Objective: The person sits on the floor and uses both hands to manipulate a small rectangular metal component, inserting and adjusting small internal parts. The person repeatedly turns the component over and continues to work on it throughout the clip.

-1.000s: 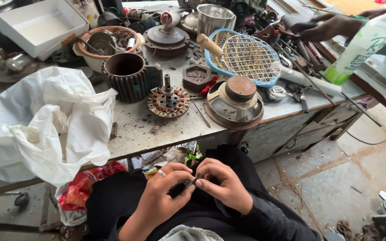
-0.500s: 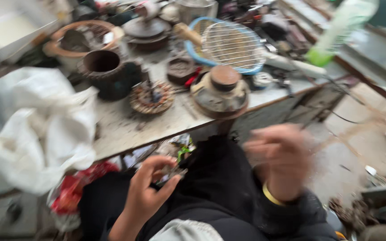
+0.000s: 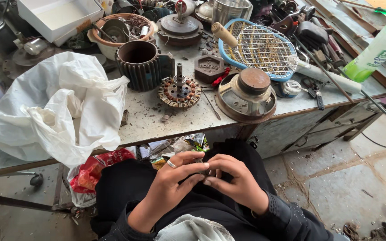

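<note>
Pinching a small dark part (image 3: 200,168) between the fingertips of both hands, I hold it low over my lap, near the bench (image 3: 157,116) edge. My left hand (image 3: 175,178), wearing a ring, curls around it from the left; my right hand (image 3: 233,178) closes on it from the right. On the bench beyond lie a crumpled white plastic bag (image 3: 54,107), a copper-wound rotor (image 3: 179,91) and a round metal motor housing (image 3: 246,96).

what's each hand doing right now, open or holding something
Left hand: fingers pinched on a small part, too hidden to identify.
Right hand: fingers curled onto the same small part, above the lap.
</note>
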